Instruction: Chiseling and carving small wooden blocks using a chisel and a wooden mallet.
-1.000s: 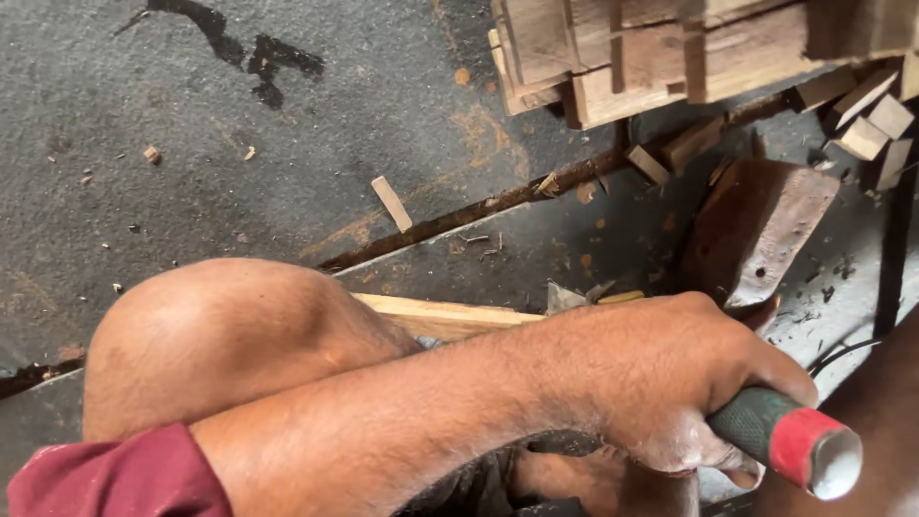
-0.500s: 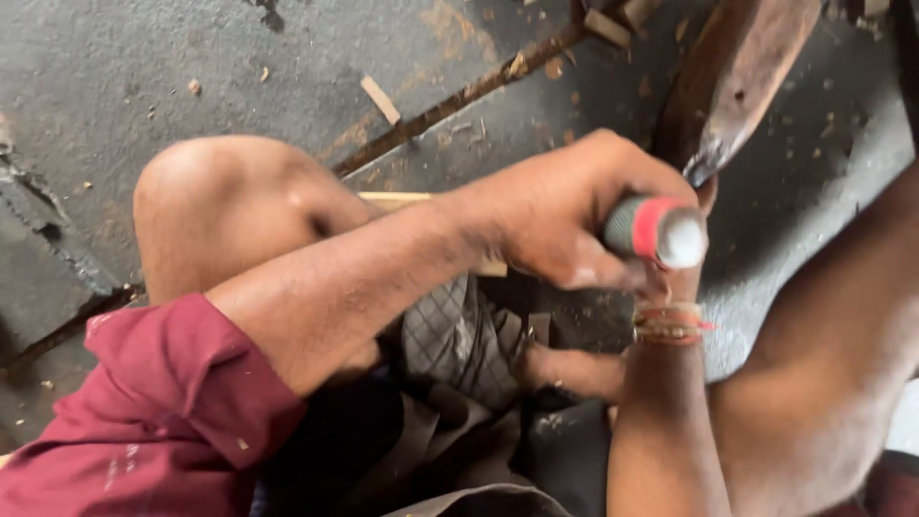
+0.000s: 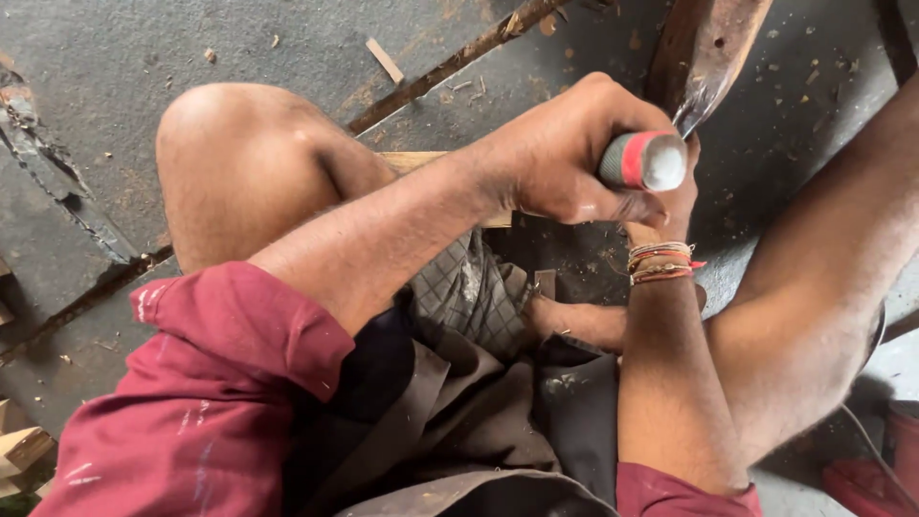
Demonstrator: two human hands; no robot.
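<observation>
floor (image 3: 144,57): grey concrete, wood chips scattered
plank (image 3: 421,161): pale wood, lies across behind the knee, mostly hidden
left hand (image 3: 565,153): fist closed round tool handle (image 3: 643,161), grey with red band
right hand (image 3: 670,206): under the left, grip hidden, cannot tell

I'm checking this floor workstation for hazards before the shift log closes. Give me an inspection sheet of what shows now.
Surface: grey concrete floor, cracked, dusted with wood chips.
Job's things: tool with a grey and red handle; light wooden strip under the forearm.
Clutter: wood sliver; rusty metal piece; wood offcuts.
Grippers: left hand closed on the handle; right hand mostly hidden behind it, wrist with bracelets.
Cables: thin cable at lower right.
Surroundings: red object, cut off by the frame.
</observation>
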